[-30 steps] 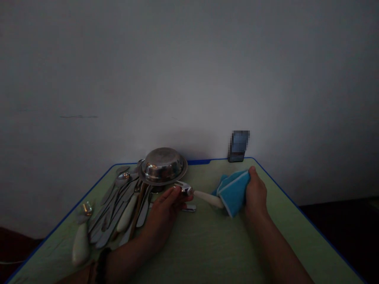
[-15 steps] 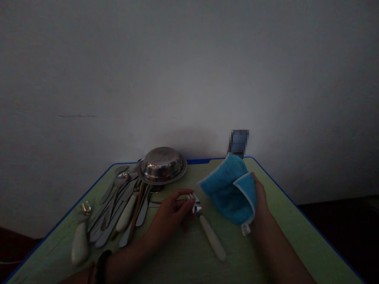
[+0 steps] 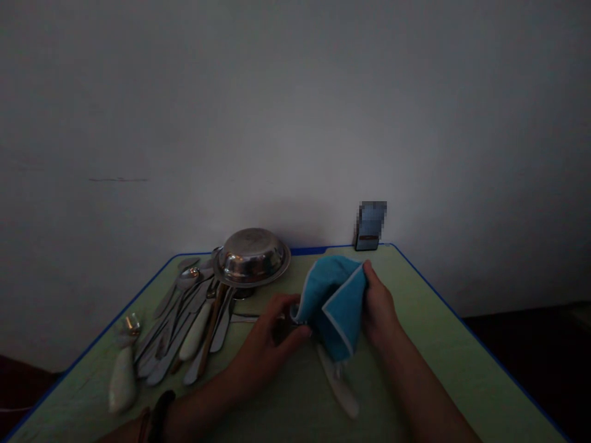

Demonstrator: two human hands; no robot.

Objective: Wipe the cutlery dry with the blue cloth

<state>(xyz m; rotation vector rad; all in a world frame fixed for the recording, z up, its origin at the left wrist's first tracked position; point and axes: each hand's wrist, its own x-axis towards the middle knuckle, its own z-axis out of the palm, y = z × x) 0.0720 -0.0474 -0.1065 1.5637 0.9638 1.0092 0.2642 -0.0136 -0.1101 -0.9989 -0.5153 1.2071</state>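
While only the head view is available, it shows both hands at the middle of the bench (image 3: 425,320). A pale-handled utensil (image 3: 340,391) lies between them, its head hidden beneath a blue cloth (image 3: 348,311). Long axis: slanting from far left to near right, the handle's end toward the near side. From the left grip the handle runs right and nearward; from the right grip it lies left and nearward. The left hand (image 3: 261,338) is the nearer to the covered end, thumb and fingers curled at the cloth's left edge; cannot tell whether they are closed on metal or fabric. The right hand (image 3: 379,307) is clamped on the cloth's right edge.

Surface: green, blue-edged. Far, left of centre, an upturned metal bowl (image 3: 253,252); left, a loose spread of cutlery (image 3: 173,329), lengthwise; farther left, a thick-handled utensil (image 3: 122,378) lies apart. A phone (image 3: 369,227) stands at the far edge, right of the bowl.

Room: dim; a plain grey wall (image 3: 295,111) behind the bench, darkness at lower right.
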